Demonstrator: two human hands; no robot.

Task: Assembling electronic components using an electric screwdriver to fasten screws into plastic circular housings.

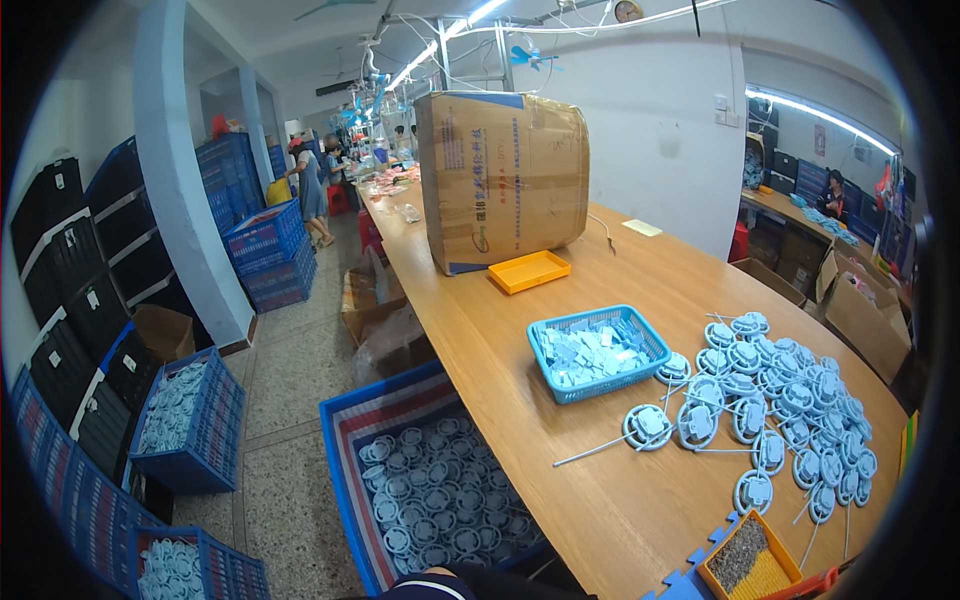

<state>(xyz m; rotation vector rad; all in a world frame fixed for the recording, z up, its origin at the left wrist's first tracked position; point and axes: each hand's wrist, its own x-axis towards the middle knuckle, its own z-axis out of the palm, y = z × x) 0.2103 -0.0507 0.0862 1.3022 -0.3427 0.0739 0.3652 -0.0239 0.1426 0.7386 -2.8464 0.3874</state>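
Blue, ringed parts (797, 397) on smooth tabletop (490, 345)

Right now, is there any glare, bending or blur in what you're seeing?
Head view: the ceiling tube light glares white; the wooden table has a far edge that bows, and the corners go black; the pile of light-blue parts looks fairly clear, distant people softer.

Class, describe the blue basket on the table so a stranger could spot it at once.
Find the big cardboard box on the wooden table. Nearer the camera, past the shallow orange tray, sits the blue basket. It holds flat pale-blue pieces, unlike the loose round parts to its right.
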